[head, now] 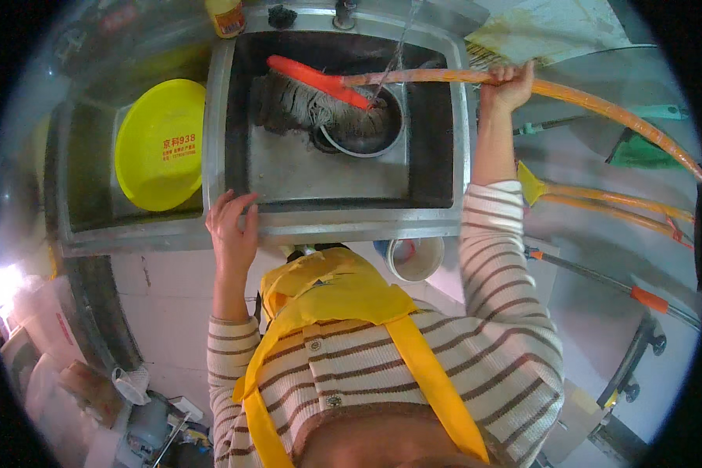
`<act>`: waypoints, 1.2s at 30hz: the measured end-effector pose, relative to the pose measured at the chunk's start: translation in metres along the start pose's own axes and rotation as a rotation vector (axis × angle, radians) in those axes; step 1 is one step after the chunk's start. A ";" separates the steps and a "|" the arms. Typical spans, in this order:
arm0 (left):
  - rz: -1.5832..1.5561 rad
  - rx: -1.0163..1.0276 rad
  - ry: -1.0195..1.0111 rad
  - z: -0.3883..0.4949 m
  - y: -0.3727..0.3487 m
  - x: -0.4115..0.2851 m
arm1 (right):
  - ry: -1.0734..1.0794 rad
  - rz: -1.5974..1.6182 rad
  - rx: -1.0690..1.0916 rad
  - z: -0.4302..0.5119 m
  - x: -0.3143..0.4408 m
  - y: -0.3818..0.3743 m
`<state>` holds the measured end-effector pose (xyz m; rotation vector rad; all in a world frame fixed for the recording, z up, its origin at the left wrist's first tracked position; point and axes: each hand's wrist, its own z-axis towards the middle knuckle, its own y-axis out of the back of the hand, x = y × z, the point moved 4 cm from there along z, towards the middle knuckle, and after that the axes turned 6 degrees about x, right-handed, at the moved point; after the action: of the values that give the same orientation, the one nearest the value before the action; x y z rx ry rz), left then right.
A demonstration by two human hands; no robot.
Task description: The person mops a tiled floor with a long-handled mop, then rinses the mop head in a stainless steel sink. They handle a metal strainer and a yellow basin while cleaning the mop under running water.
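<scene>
My right hand [510, 85] is closed around the orange-wrapped handle [427, 76] of a mop, to the right of a stainless steel sink [327, 223]. The mop's red head clamp [313, 82] slants across the basin. Its wet grey strings [304, 105] hang partly into a round bucket [380, 154], with the rest outside its rim. A thin stream of water [399, 55] falls onto the clamp's lower end. My left hand [234, 225] rests on the sink's front rim, fingers apart and holding nothing.
A yellow basin [158, 146] leans in the left sink compartment. A bottle [226, 19] and a dark scourer [282, 16] sit on the back ledge. Several long-handled tools, including a green broom [646, 151], are at the right. A white bucket [418, 260] stands below the sink.
</scene>
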<state>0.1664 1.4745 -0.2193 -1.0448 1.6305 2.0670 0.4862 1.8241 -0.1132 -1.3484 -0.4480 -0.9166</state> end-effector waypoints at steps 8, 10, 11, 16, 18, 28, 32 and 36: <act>0.038 0.047 0.040 0.005 -0.002 -0.001 | -0.024 -0.123 -0.235 0.005 0.022 0.032; 0.035 0.036 0.014 0.009 -0.003 -0.004 | 0.083 -0.114 -0.117 -0.004 0.022 0.014; 0.035 0.038 0.009 0.010 -0.003 -0.006 | 0.129 -0.090 -0.038 -0.006 0.024 0.002; 0.061 0.029 -0.003 0.006 -0.003 -0.006 | 0.031 -0.287 -0.231 -0.028 0.005 -0.016; 0.031 0.024 0.006 0.004 -0.002 -0.001 | 0.045 -0.222 -0.173 -0.029 0.003 -0.017; 0.014 -0.011 -0.052 -0.002 0.003 -0.005 | 0.021 -0.088 -0.055 -0.061 -0.008 -0.012; -0.023 0.041 -0.019 0.002 0.003 -0.008 | 0.086 -0.046 0.090 -0.052 0.038 -0.034; 0.014 0.059 -0.031 0.002 0.006 -0.007 | 0.116 -0.091 0.022 -0.057 0.029 -0.034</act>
<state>0.1671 1.4757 -0.2103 -0.9803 1.6777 2.0202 0.4648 1.7628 -0.0822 -1.2555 -0.4321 -1.0563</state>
